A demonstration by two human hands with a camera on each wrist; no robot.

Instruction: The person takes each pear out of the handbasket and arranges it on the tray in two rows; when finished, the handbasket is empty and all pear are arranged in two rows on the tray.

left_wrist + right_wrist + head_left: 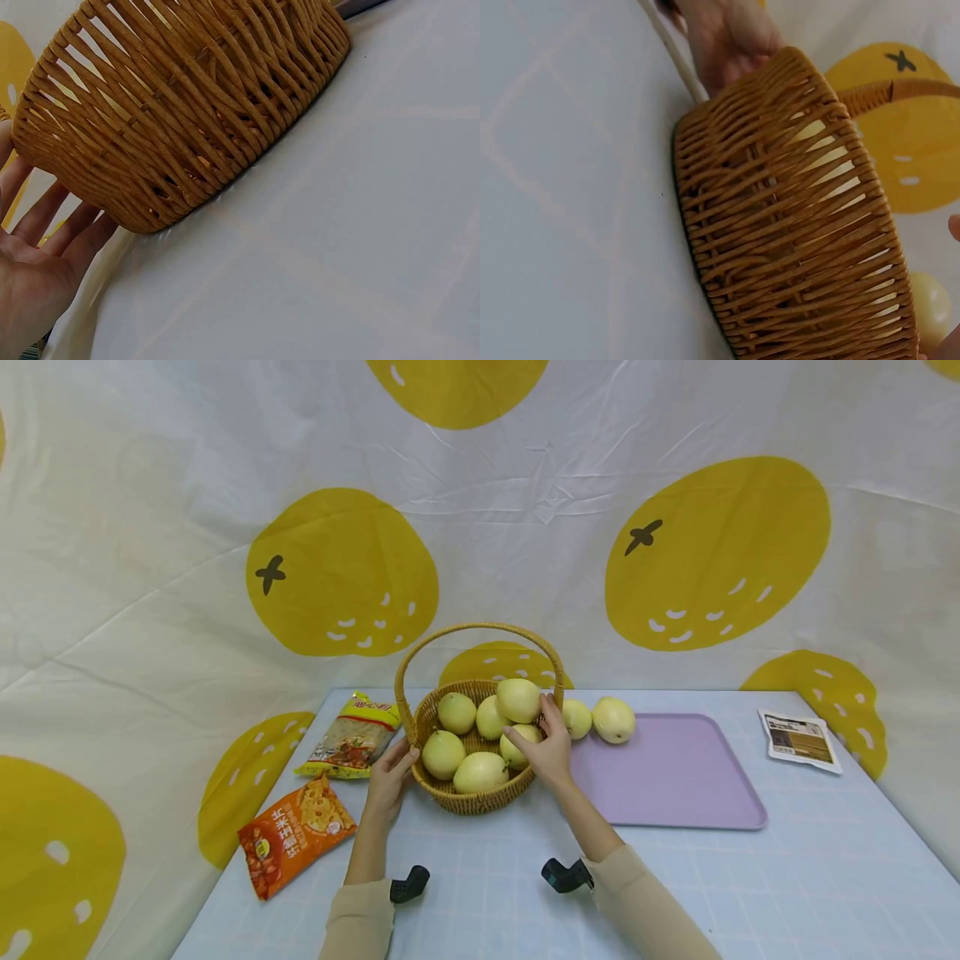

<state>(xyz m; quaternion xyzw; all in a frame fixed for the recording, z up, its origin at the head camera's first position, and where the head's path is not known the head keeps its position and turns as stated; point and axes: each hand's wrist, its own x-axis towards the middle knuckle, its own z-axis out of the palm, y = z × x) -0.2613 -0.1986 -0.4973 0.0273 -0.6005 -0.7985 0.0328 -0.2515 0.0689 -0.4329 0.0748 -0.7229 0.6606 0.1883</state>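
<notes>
A wicker basket (468,806) with a tall arched handle stands on the table, holding several pale yellow pears (481,773). My left hand (388,781) holds the basket's left side, thumb near the rim. In the left wrist view, this hand's fingers (79,225) reach behind the woven wall. My right hand (551,747) is over the basket's right side, fingers and thumb around the topmost pear (519,701), which lies against other pears. The right wrist view shows mostly the basket (795,225), with the left hand (731,37) at its far side.
Two more pears (613,720) sit right of the basket, by a purple tray (667,777). Left of it lie a yellow snack bag (351,739) and an orange snack bag (296,835). A small white-and-brown packet (799,742) lies far right. A patterned curtain hangs behind.
</notes>
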